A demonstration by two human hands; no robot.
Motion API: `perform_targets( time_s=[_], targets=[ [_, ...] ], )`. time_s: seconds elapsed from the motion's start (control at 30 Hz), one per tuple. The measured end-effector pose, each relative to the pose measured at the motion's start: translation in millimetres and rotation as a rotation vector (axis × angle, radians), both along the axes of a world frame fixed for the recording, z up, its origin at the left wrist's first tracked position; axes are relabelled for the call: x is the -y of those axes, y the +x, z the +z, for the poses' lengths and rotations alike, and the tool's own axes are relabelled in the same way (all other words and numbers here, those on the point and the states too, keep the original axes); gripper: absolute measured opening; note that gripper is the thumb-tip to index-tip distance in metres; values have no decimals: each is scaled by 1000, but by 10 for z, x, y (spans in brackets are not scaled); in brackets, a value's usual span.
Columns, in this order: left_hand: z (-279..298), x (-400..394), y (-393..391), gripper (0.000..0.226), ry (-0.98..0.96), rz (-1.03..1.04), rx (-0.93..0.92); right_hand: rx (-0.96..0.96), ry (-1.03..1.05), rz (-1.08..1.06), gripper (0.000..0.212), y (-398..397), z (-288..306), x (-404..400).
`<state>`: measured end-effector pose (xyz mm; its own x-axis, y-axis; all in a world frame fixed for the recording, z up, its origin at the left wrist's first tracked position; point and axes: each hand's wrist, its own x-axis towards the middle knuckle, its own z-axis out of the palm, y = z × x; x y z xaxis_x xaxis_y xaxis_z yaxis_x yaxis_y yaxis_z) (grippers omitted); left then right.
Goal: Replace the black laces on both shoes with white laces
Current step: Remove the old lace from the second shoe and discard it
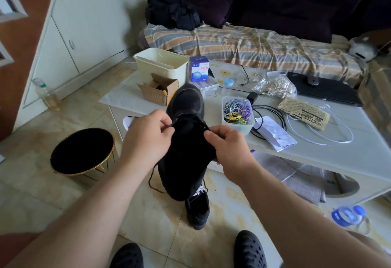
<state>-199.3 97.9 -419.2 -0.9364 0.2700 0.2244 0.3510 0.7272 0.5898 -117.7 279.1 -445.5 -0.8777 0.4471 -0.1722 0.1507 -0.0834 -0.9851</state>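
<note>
Left hand (146, 134) and right hand (227, 143): black lace (153, 180) pinched at raised shoe (186, 140).
Unlacing judged underway; second shoe (197, 210) is left on floor, white laces (330, 138) unused on counter (359, 155).

A black shoe (186, 147) was held up, toe pointing away, its black lace (153, 180) dangling loose. The second black shoe (197, 211) stood on the floor. White laces (330, 138) lay on the counter.

Both forearms reaching forward, left hand (148, 134) and right hand (229, 147) raised side by side, fingers curled, pinching
</note>
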Motion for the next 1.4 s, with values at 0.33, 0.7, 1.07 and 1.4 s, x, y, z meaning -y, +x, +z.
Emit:
perform_targets(
  time_s=[0.33, 0.7, 1.07, 1.4],
  targets=[
    [189, 17, 18, 12, 145, 60, -123, 145, 100, 79, 6, -60, -2, -61],
    [66, -140, 193, 26, 149, -88, -94, 153, 766, -35, 19, -73, 26, -72],
    [19, -295, 246, 10, -24, -120, -328, -35, 861, -45, 25, -29, 98, 28],
    [16, -301, 176, 26, -2, -158, -488, -27, 734, -38, 21, 32, 235, 82]
  ],
)
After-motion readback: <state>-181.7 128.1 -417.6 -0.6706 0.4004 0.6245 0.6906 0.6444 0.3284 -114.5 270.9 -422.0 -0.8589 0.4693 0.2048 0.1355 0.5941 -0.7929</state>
